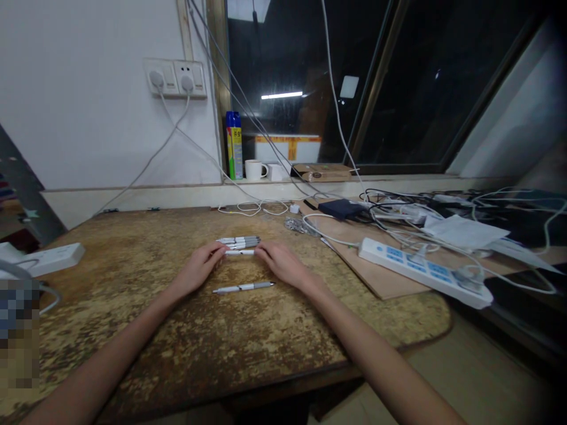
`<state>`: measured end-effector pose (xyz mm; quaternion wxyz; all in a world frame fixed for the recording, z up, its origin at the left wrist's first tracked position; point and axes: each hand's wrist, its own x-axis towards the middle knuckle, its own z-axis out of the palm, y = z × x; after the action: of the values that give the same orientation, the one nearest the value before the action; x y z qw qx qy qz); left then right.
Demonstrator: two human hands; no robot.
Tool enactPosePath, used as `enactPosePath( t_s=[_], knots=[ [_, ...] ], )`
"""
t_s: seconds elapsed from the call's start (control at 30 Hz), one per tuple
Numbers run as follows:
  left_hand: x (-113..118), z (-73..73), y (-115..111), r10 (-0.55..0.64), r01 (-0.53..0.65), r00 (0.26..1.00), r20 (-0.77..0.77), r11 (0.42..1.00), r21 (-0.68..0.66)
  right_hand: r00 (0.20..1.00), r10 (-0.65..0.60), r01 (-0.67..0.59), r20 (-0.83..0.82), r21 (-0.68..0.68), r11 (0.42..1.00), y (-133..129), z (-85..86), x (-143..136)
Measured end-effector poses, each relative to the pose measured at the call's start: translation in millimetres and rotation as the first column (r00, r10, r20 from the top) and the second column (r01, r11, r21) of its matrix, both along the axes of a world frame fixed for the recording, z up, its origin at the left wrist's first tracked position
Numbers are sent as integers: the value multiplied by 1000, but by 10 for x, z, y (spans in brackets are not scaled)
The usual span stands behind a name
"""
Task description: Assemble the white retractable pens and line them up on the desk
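Both ends of a white pen are pinched, the left end by my left hand and the right end by my right hand. It lies level, just in front of a small row of white and grey pens on the worn wooden table. Nearer to me, a single grey-and-white pen rests apart, roughly parallel to the others. My fingertips hide the ends of the held pen.
A white power strip lies on a brown board at the right, among tangled cables. Another white strip is at the left edge. A spray can, a white mug and a cardboard box stand along the windowsill.
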<state>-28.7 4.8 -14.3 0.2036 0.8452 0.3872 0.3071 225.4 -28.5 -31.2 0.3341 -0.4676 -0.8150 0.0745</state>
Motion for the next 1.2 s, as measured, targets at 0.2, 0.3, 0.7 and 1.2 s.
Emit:
enactPosePath(
  t_s=[0.2,0.3,0.7,1.2],
  knots=[
    [148,12,-198,7,41,976,-218,976,215,992,-107,108,63,-22,994,-57,24,-35],
    [220,29,-295,115,52,912,-393,919,390,994,-79,81,71,-24,996,-107,56,-107],
    [176,-11,-304,96,-54,949,-299,988,144,998,63,-62,-5,103,993,-141,84,-157],
    [125,30,-245,-13,83,968,-252,960,268,936,131,-164,-326,-75,984,-147,106,-177]
  ],
)
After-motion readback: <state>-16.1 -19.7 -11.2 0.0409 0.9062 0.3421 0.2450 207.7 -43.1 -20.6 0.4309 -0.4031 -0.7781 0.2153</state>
